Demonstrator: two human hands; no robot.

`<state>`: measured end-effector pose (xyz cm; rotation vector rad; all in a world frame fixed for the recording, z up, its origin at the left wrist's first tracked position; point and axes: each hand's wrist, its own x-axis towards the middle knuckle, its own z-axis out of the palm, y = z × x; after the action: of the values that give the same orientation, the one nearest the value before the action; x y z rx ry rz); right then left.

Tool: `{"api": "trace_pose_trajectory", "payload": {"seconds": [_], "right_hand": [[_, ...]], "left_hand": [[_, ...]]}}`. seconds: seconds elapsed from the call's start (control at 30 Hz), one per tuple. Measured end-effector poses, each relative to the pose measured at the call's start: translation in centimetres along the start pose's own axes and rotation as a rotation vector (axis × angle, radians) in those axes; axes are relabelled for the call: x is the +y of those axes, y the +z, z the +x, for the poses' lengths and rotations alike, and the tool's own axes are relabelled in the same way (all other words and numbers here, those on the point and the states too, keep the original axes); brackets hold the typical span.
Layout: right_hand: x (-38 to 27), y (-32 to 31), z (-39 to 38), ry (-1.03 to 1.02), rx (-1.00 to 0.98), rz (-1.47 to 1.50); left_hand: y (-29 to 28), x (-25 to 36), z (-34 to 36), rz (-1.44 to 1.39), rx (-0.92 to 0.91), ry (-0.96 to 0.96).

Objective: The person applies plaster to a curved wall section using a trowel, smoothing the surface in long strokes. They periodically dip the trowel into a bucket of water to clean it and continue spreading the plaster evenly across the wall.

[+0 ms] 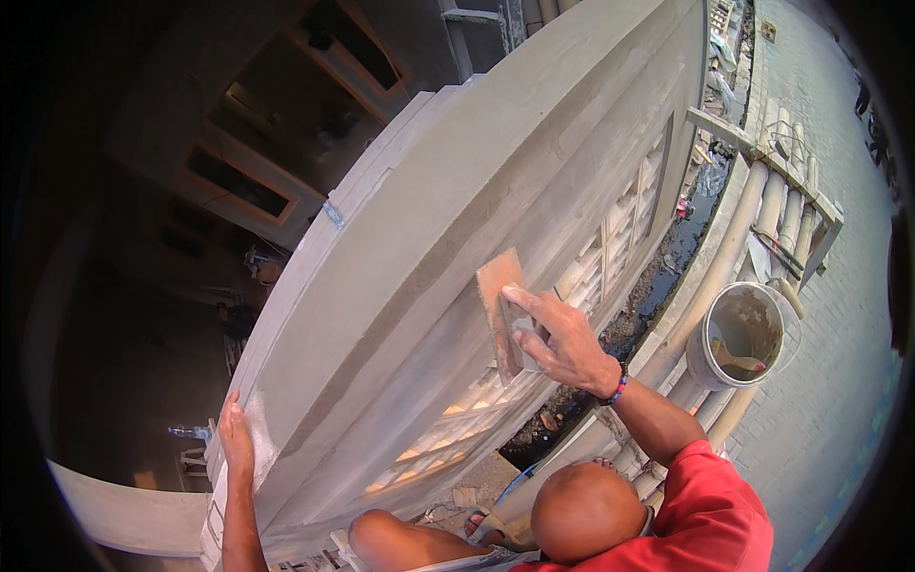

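My right hand grips a flat plastering float by its back, thumb and fingers bent round it. The float's tan face lies against or very near the grey plastered wall, at a moulded band below the broad top strip. I cannot tell whether it touches. On the far left, my left hand rests on the top edge of the same wall, fingers stretched out, holding nothing. Wet-looking darker plaster runs along the bands beside the float. Latticed openings sit lower in the wall.
A bucket with murky liquid and a tool inside stands on bamboo poles at the right. A wooden crosspiece spans them. Between poles and wall runs a dark, wet ditch. My bent knees are at the bottom.
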<state>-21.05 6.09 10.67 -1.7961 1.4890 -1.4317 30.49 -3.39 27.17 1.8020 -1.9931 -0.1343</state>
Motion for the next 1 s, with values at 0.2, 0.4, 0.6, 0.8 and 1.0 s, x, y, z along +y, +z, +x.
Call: {"api": "trace_pose_trajectory", "payload": {"seconds": [0.2,0.4,0.6,0.8,1.0], "right_hand": [[-3.9,-16.4,3.7,0.107,0.426,-0.174],[-7.1,-23.9,12.2,-0.076,0.235,-0.711],[-6.5,-21.4,14.9,-0.090,0.062,-0.867],[-7.9,-17.7,14.2,-0.101,-0.017,-0.858],[-13.1,-10.2,12.1,-0.226,-0.218,-0.655]], "left_hand": [[-0.1,0.7,-0.3,-0.010,-0.035,-0.027],[0.5,2.4,-0.1,-0.033,-0.036,-0.052],[0.3,0.6,0.0,-0.087,-0.043,-0.007],[0.1,0.9,-0.2,-0.084,-0.055,0.005],[0.2,1.4,-0.2,-0.071,-0.047,-0.021]]}}
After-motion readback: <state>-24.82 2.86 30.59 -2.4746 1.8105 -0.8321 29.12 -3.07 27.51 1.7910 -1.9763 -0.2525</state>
